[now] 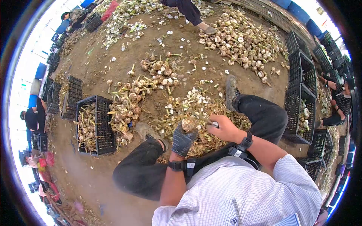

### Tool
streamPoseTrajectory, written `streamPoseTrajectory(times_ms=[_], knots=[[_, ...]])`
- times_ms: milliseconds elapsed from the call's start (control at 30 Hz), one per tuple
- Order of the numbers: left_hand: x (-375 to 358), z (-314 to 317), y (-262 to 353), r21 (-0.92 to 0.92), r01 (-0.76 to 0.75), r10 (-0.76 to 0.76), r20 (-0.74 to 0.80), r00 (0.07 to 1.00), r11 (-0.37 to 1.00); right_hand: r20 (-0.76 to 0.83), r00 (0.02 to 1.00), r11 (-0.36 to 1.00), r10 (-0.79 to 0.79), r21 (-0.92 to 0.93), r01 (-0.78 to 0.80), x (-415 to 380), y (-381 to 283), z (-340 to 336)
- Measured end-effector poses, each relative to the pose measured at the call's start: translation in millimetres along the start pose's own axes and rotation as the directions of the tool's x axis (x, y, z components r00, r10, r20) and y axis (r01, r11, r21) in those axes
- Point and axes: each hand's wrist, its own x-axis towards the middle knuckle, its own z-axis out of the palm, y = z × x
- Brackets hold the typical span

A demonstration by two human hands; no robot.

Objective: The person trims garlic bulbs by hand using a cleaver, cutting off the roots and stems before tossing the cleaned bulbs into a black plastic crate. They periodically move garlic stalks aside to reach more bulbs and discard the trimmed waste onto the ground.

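Note:
My left hand (184, 140), in a dark grey glove, is closed around a garlic bulb (188, 125) just above my lap. Beside it, my bare right hand (225, 130) grips a knife (215, 124); the handle's end shows at the fist, and the short blade points towards the bulb. Below both hands lies a heap of dry stalks and trimmings (207, 145). White cut pieces (194, 98) are scattered just beyond it. A pile of untrimmed garlic (128, 100) with stems lies to the left of the hands, past my left foot.
At the left stands a black crate (105, 124) holding stemmed garlic. Stacked black crates (301, 107) are on the right, one with pale bulbs inside. A large garlic heap (245, 41) lies farther off, near another person's leg (190, 13). Other people sit at both edges.

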Motion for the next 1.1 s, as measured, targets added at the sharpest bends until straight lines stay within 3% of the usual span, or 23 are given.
streamPoseTrajectory(times_ms=[67, 100, 133, 167, 267, 333, 433, 533, 633, 733, 867, 933, 967, 1000, 1067, 1100], knots=[[-1, -4, -8, -0.048, 0.060, -0.059, 0.016, 0.998, 0.997, -0.041, 0.997, 0.998, -0.060, -0.027, 0.059, -11, -4, 5], [-6, -4, -1, 0.102, 0.071, -0.071, -0.003, 0.997, 0.992, -0.046, 0.996, 0.995, -0.078, -0.059, 0.076, -15, -10, 5], [-6, -7, -7, 0.305, -0.028, 0.010, 0.061, 0.998, 0.952, -0.050, 0.994, 0.992, -0.097, -0.090, 0.092, -17, -13, 7], [-3, -12, -18, 0.487, -0.136, 0.076, 0.140, 0.987, 0.863, -0.064, 0.987, 0.980, -0.146, -0.144, 0.136, -18, -12, 11], [-5, -17, -36, 0.786, -0.275, 0.150, 0.230, 0.961, 0.554, -0.057, 0.981, 0.956, -0.183, -0.245, 0.164, -17, -11, 17], [-10, -9, -19, 0.497, -0.031, -0.013, 0.086, 0.996, 0.867, -0.045, 0.978, 0.941, -0.205, -0.284, 0.184, -16, -9, 18], [-6, -14, -29, 0.638, -0.142, 0.072, 0.134, 0.988, 0.757, -0.013, 0.981, 0.927, -0.194, -0.329, 0.179, -14, -5, 21], [-14, -8, -6, 0.498, -0.066, 0.022, 0.093, 0.995, 0.865, 0.023, 0.977, 0.913, -0.214, -0.350, 0.209, -10, 8, 23], [-12, -9, -14, 0.353, -0.098, 0.068, 0.097, 0.993, 0.930, 0.073, 0.980, 0.909, -0.186, -0.365, 0.199, -8, 17, 26], [-8, -13, -17, 0.554, -0.118, 0.042, 0.148, 0.988, 0.824, 0.091, 0.987, 0.916, -0.130, -0.371, 0.154, -7, 25, 29], [-8, -16, -33, 0.499, -0.284, 0.234, 0.160, 0.959, 0.819, 0.045, 0.991, 0.921, -0.127, -0.365, 0.135, 0, 43, 37], [-18, -17, -14, 0.495, -0.363, 0.339, 0.142, 0.930, 0.789, 0.148, 0.962, 0.873, 0.231, -0.468, -0.137, 7, 84, 21], [-19, -11, 8, 0.618, -0.540, 0.531, 0.224, 0.817, 0.571, 0.181, 0.897, 0.815, 0.402, -0.517, -0.261, 5, 104, 18], [-9, -11, 18, 0.591, -0.418, 0.412, 0.155, 0.898, 0.690, 0.056, 0.956, 0.848, 0.289, -0.478, -0.228, 2, 112, 22], [-7, -11, 23, 0.477, -0.093, 0.101, 0.008, 0.995, 0.874, -0.068, 0.956, 0.900, 0.285, -0.325, -0.291, 8, 89, 18], [1, -19, 1, 0.381, -0.095, 0.074, 0.068, 0.995, 0.920, -0.070, 0.961, 0.941, 0.268, -0.193, -0.277, 13, 81, 15]])
